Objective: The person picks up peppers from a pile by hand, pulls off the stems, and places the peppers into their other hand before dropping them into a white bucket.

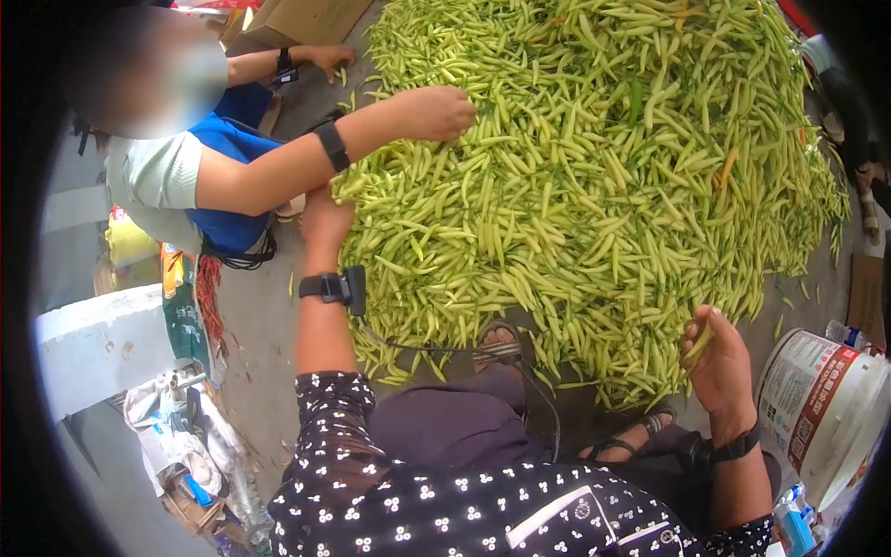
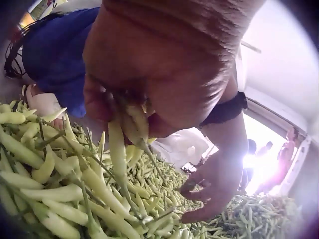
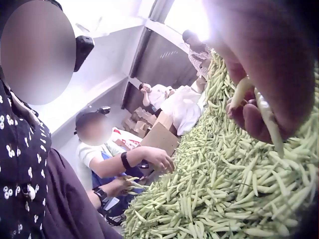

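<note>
A large heap of pale green peppers (image 1: pixel 557 213) covers the floor. My left hand (image 1: pixel 327 221) is at the heap's left edge, partly behind another person's forearm; in the left wrist view the hand (image 2: pixel 159 64) pinches a few peppers (image 2: pixel 117 149) that hang from its fingers. My right hand (image 1: pixel 719 357) is raised at the heap's lower right edge, palm up. Its curled fingers hold a pepper (image 1: pixel 701 342); in the right wrist view the hand (image 3: pixel 274 64) grips peppers (image 3: pixel 269 119) above the heap.
Another person's arm (image 1: pixel 269 176) crosses above my left hand, and their hand (image 1: pixel 434 113) is over the heap. A white bucket (image 1: pixel 817 408) stands at the right, a cardboard box (image 1: pixel 297 23) at the upper left. My sandaled feet (image 1: pixel 499 345) touch the heap's near edge.
</note>
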The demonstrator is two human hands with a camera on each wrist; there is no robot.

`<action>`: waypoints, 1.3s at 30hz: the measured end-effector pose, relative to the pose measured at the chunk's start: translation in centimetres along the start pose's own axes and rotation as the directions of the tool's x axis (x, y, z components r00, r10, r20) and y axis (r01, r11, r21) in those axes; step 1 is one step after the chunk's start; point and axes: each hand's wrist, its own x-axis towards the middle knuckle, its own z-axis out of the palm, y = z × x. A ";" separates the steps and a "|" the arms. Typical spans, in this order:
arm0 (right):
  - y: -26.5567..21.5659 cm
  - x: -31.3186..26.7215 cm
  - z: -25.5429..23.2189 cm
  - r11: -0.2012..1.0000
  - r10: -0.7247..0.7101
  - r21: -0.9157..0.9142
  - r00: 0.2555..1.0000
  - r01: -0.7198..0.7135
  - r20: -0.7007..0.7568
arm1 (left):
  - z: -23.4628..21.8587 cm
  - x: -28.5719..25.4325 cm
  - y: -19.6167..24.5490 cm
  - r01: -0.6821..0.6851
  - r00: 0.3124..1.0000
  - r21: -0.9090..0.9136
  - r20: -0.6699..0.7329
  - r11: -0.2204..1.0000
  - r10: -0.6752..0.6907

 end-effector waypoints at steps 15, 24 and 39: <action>0.0 -0.1 0.9 0.999 0.003 -0.041 1.000 -0.004 -0.016 | 4.5 -0.9 13.0 -0.601 0.758 0.149 0.420 0.785 0.500; -0.7 -1.2 -1.3 0.999 -0.039 0.028 0.999 0.040 -0.035 | 1.5 0.8 6.4 -0.156 0.940 0.206 0.332 0.966 0.081; -0.3 -1.7 -1.0 0.999 -0.044 0.006 0.999 0.044 -0.014 | 4.6 3.8 6.7 -0.313 0.949 0.016 -0.047 0.950 0.313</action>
